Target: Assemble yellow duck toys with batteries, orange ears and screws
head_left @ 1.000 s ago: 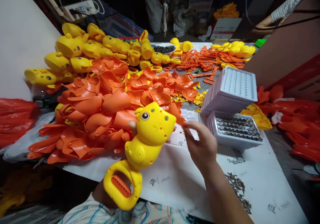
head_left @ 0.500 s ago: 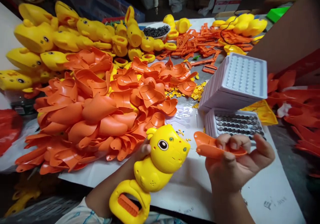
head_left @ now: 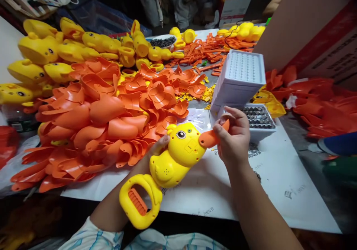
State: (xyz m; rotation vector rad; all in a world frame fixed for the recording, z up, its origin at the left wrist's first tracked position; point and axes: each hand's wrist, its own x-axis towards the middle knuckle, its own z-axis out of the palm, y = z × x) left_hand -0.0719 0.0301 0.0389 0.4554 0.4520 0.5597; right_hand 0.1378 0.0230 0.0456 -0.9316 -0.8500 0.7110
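My left hand [head_left: 158, 148] is closed round a yellow toy duck [head_left: 170, 172] from behind; only its thumb shows beside the head, and the other fingers are hidden. The toy has a printed eye, a ring handle with an orange ridged insert, and small holes in its head. Between the thumb and fingers of my right hand [head_left: 234, 136] is an orange duck bill piece [head_left: 209, 140]. Its holed end lies against the front of the duck's head; I cannot tell whether it is fixed there.
A big heap of orange bill pieces [head_left: 108, 112] covers the left side, with yellow duck toys [head_left: 39, 49] piled behind. Stacked white trays [head_left: 237, 79] stand at the right, beside a tray of dark round parts [head_left: 258, 117]. A screwdriver-like blue handle [head_left: 337, 144] is at the right edge.
My right hand has moved left and turned, bringing the bill piece from apart to against the duck's head. The duck has rolled slightly, showing a square panel on its face. The camera view has shifted.
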